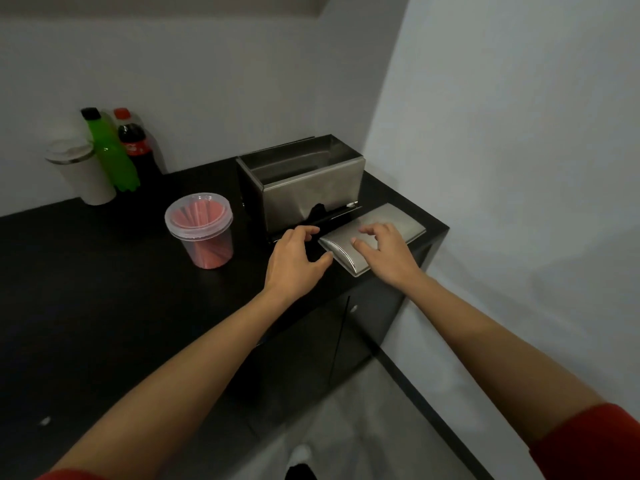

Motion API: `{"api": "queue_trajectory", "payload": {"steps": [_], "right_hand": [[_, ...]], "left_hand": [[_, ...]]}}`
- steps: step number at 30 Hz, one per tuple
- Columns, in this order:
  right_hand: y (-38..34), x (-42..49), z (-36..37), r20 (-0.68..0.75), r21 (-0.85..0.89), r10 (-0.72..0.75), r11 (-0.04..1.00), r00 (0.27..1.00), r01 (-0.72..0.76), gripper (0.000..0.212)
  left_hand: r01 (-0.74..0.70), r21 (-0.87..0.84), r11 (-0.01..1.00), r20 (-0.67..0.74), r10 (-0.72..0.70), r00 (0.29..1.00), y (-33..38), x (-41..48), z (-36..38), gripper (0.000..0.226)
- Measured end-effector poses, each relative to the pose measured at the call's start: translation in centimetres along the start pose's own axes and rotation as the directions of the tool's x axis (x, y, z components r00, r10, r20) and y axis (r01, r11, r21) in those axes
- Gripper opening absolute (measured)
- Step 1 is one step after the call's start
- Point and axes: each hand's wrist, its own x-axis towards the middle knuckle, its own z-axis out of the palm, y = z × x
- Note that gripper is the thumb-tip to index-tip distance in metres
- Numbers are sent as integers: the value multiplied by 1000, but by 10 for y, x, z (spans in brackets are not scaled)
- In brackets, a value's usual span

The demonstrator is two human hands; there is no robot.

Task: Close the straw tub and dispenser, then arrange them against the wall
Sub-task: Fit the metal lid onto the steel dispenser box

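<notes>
A clear plastic straw tub (204, 237) holding pink straws stands on the black counter (104, 289) with its clear lid on top. To its right stands a steel dispenser (308, 188), its top open. The curved steel dispenser lid (391, 220) lies flat on the counter in front of it, near the right edge. My right hand (384, 254) rests on this lid with fingers spread. My left hand (294, 261) hovers at the lid's left end, thumb touching its corner, fingers apart.
A white lidded cup (81, 171), a green bottle (110, 150) and a dark cola bottle (135, 143) stand against the back wall at the left. A white wall (502, 168) rises right of the counter. Cabinet doors (329, 341) sit below the counter's front edge.
</notes>
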Motion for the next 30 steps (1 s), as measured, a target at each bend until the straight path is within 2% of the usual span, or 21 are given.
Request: {"api": "queue_trajectory", "payload": {"steps": [12,17,21,26,30], "right_hand": [[56,78,-15,42,-75,169,983,985,-166,48],[72,107,-19,54,-166,230,962,972,-218,50],[90,127,-23,55,-216,287,939,956,-269,54],[116,157,-42,139,-224,314,934,939,-279,58],[125,150,-38,170,-246,362,916,917,-316,59]], "left_hand": [[116,-20,993,132,-112,985,-14,61,58,61],[144,54,988,131,-150,980,-18,74,69,64],[199,40,979,150,-203,968,-23,74,76,64],[306,37,951,66,-308,949,-6,69,98,66],[329,38,944,77,-331,940,-7,61,101,68]]}}
